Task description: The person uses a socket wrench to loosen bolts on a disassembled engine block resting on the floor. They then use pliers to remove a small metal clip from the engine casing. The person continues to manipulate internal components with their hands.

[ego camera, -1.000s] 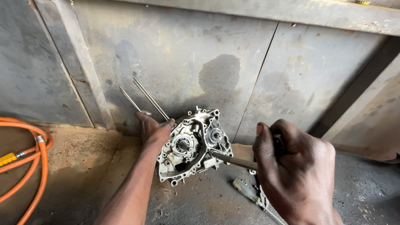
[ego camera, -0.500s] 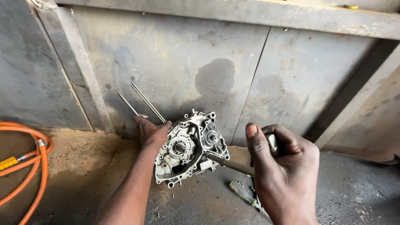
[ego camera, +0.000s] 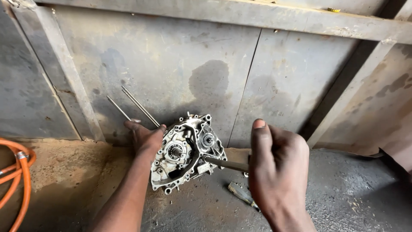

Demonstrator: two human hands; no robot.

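Far out past your left fingers, an orange hose (ego camera: 19,180) curls along the dusty floor (ego camera: 64,172), well apart from everything you touch. Moving in, two thin metal rods (ego camera: 133,105) slant up against the grey metal wall (ego camera: 171,64), their lower ends just behind your left fingers. Your left hand (ego camera: 146,139) is clamped on the left edge of the engine crankcase half (ego camera: 184,152), fingers wrapped behind the rim, thumb over the front, holding it upright and tilted on the floor right at the foot of the wall. That casing is dull, greasy cast aluminium, open side facing you: a ring of bolt lugs round the rim, a gear and shaft in the left bore, a smaller shaft stub in the upper right bore, dark oily pockets below. On to your right hand (ego camera: 274,172): fingers clenched round the wooden handle (ego camera: 238,155), thumb raised along the top, and the tool's metal shank (ego camera: 221,163) runs from your fingers leftward to meet the casing's right side. Just under those fingers a dirty screwdriver-like tool (ego camera: 241,194) lies on the floor, untouched. I see no labels or packages.
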